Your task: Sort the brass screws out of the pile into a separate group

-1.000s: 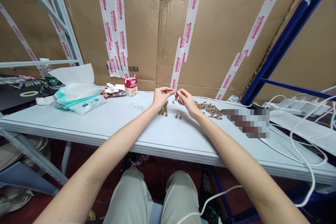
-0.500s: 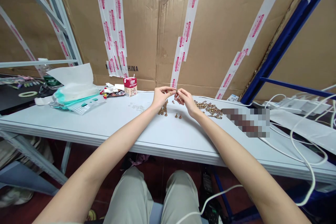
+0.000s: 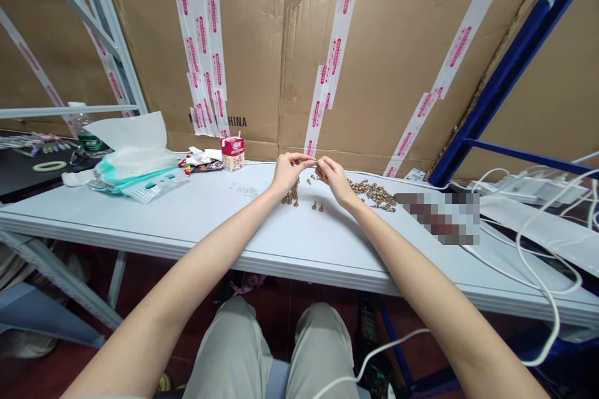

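My left hand (image 3: 289, 169) and my right hand (image 3: 331, 176) meet above the table, fingertips nearly touching. Both are closed in a pinch on one small brass-coloured screw (image 3: 317, 162), mostly covered by the fingers. Under my left hand several brass-coloured screws (image 3: 295, 194) stand upright in a cluster, partly hidden by the hand. Two more screws (image 3: 317, 206) stand apart, nearer the front. Beside my right hand lies a loose heap of brass-coloured screws (image 3: 374, 193). Small clear rings (image 3: 246, 191) are scattered left of my left hand.
On the white table (image 3: 196, 230) a red-and-cream drink carton (image 3: 233, 154), wrappers (image 3: 204, 162) and plastic packaging (image 3: 135, 165) lie at the left. A cardboard wall (image 3: 253, 62) closes off the back. White cables (image 3: 538, 274) and a blue post (image 3: 500, 68) are at right.
My right fingers have curled in more closely at the screw, and my hands have barely shifted. Behind the cardboard, a person's head has risen further into view.
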The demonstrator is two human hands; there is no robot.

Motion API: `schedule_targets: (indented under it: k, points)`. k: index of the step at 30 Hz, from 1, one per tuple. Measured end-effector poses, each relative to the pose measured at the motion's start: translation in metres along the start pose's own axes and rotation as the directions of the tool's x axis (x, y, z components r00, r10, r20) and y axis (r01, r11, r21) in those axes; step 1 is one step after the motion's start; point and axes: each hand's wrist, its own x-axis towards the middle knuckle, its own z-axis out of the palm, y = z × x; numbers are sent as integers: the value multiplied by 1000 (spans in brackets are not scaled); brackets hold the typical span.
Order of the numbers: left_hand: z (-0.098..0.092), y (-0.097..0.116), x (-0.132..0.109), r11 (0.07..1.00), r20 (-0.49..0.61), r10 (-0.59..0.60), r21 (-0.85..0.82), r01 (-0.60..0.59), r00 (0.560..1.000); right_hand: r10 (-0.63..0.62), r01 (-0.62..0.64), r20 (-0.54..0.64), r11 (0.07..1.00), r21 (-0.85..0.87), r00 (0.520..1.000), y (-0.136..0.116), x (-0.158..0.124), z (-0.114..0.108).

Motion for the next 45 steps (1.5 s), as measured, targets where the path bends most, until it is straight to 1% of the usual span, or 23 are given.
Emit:
schedule_targets:
  k: [3, 6, 8, 13, 15, 18, 23, 26, 29, 32, 34, 36, 40, 43, 45]
  points:
    - [0, -1, 0, 998, -21, 39, 55, -38, 999, -52, 50, -15, 996, -76, 999, 2, 0, -2]
    - [-1, 0, -1, 992, -22, 76, 106, -73, 997, -56, 56, 8, 993, -100, 998, 3, 0, -4]
    - [-2, 2, -1, 988, -20, 86, 130, -83, 996, -50, 51, 19, 996, -69, 999, 4, 1, -3]
    - [-2, 4, -2, 982, -4, 118, 148, -117, 993, -8, 1, 78, 996, 92, 997, 4, 2, -2]
    - [-1, 4, -2, 981, 3, 119, 153, -118, 993, 6, -15, 87, 994, 105, 996, 4, 2, -1]
    - [-2, 3, -2, 977, -15, 118, 179, -113, 993, 11, -14, 72, 999, 46, 997, 4, 1, 0]
    - [-2, 1, -2, 974, -63, 111, 205, -95, 992, -16, 24, 57, 990, -141, 998, 1, -2, -1]
    - [-2, 3, -2, 975, -57, 113, 197, -100, 992, -46, 55, 53, 983, -178, 998, -2, -3, -2]
    - [-1, 5, -3, 978, -37, 103, 188, -94, 994, -50, 56, 52, 991, -123, 997, -2, -2, -2]
    - [0, 6, -4, 979, -24, 90, 188, -84, 996, 19, -19, 85, 1000, 8, 996, 1, -1, -2]
    - [0, 5, -4, 977, -22, 94, 192, -88, 995, 56, -62, 108, 996, 62, 993, 3, 0, -2]
    - [-1, 3, -3, 975, -30, 107, 199, -99, 994, 60, -67, 116, 996, 61, 991, 5, 1, -3]
    - [-2, 2, -2, 971, -46, 127, 208, -115, 991, 17, -20, 117, 999, 27, 993, 5, 1, -4]
    - [-3, 3, -1, 974, -20, 125, 192, -119, 992, -1, -5, 99, 998, 61, 995, 4, 0, -4]
    - [-2, 5, -2, 976, 10, 128, 176, -127, 992, 19, -30, 103, 994, 107, 995, 3, 0, -3]
